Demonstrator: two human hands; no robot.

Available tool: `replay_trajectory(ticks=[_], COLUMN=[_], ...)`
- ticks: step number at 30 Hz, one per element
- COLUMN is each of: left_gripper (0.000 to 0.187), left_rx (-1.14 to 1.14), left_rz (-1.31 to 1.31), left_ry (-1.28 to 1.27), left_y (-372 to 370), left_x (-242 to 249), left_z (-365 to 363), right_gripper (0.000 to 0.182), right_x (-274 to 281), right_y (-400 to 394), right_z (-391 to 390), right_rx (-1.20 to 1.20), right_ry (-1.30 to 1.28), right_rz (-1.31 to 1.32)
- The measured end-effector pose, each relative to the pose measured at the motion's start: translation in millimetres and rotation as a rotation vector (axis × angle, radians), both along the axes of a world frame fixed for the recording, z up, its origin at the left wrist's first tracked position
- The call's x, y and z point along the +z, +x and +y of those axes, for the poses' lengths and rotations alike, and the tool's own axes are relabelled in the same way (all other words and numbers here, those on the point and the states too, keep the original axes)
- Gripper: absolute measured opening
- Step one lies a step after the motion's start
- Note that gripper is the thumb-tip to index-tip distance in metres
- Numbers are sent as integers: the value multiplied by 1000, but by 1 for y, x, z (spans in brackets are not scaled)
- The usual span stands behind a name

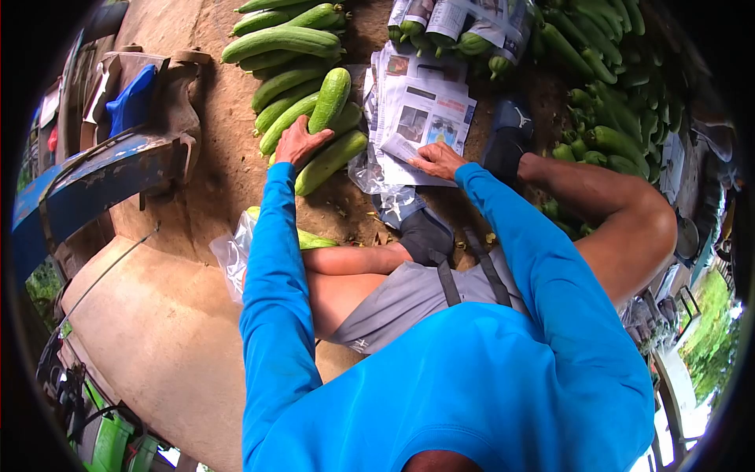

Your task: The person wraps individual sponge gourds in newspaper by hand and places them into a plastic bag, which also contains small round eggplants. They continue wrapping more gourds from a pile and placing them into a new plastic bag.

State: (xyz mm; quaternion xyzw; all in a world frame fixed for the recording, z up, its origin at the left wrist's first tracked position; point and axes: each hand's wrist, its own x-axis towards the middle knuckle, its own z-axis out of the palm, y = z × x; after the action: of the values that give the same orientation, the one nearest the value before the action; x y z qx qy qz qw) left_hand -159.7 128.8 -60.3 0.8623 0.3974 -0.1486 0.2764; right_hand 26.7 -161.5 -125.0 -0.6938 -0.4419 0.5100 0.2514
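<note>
My left hand (298, 141) reaches into a pile of long green gourds (281, 41), its fingers closed around the lower end of one gourd (330, 99) that lies tilted on the others. Another gourd (331, 162) lies just right of and below that hand. On a stack of printed newspaper sheets (432, 118), my right hand (439, 160) pinches the lower left part of the top sheet, which curls up slightly there. Clear plastic (363, 171) lies between the gourds and the paper.
Paper-wrapped gourds (447, 20) lie beyond the stack. More green gourds (613, 126) are heaped on the right. A blue metal beam (94, 185) stands at left. Near my folded legs are a plastic bag (234, 256) and another gourd (314, 240).
</note>
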Motion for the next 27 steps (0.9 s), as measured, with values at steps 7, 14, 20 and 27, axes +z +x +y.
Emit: replay_trajectory(ticks=[7,14,20,27], left_gripper=[70,66,61,61], left_rx=[-15,-28,-337,-825], left_rz=[-7,-20,-195,-184], left_ry=[9,68,-27,-14], left_y=[1,7,48,68], left_x=[0,3,16,-30], left_z=[-5,-13,-53,-106], right_gripper=[25,16,19,23], right_x=[-13,1,-9,12], right_y=[2,3,-20,-40], right_z=[-5,-2,-3,-16], right_rx=[75,158,225,396], right_ry=[183,105,338,107], right_rz=[-86,-210,-447,-642])
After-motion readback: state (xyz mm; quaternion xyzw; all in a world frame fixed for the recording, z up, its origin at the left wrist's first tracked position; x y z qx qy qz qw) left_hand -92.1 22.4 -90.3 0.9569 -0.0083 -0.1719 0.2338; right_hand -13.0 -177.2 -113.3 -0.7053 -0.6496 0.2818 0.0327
